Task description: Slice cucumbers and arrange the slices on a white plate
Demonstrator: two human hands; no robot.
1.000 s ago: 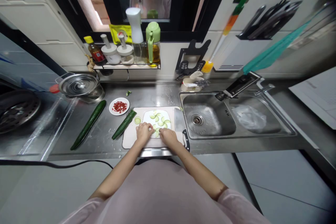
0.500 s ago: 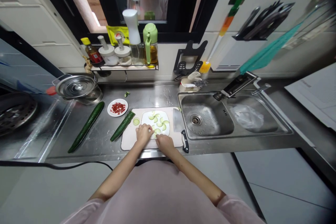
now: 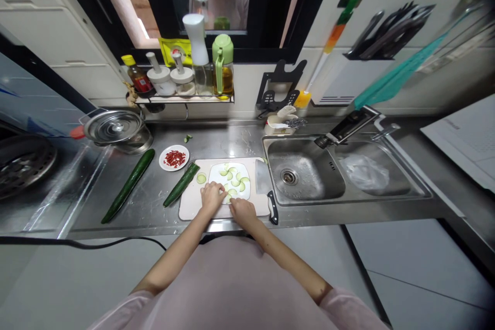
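A white square plate (image 3: 244, 195) rests on the pale cutting board (image 3: 188, 207), with several thin cucumber slices (image 3: 235, 183) laid out on it in curved shapes. My left hand (image 3: 212, 198) is over the plate's front left part, its fingers pinched together at a cucumber slice. From the front edge, my right hand (image 3: 243, 211) reaches in with curled fingers, its fingertips at the same small slice. A cut cucumber (image 3: 181, 185) lies across the board's left edge, beside a loose round slice (image 3: 201, 178). To the right lies a kitchen knife (image 3: 263, 178) with a black handle.
A small dish of chopped red pieces (image 3: 174, 158) and a whole cucumber (image 3: 129, 185) are on the left, near a lidded steel pot (image 3: 116, 128). Right of the board is a double sink (image 3: 305, 165) with a faucet (image 3: 346, 126). Seasoning bottles fill a wall shelf (image 3: 185, 99).
Both hands stay almost in place at the plate's front, with only slight finger movement. The whole view has shifted a little.
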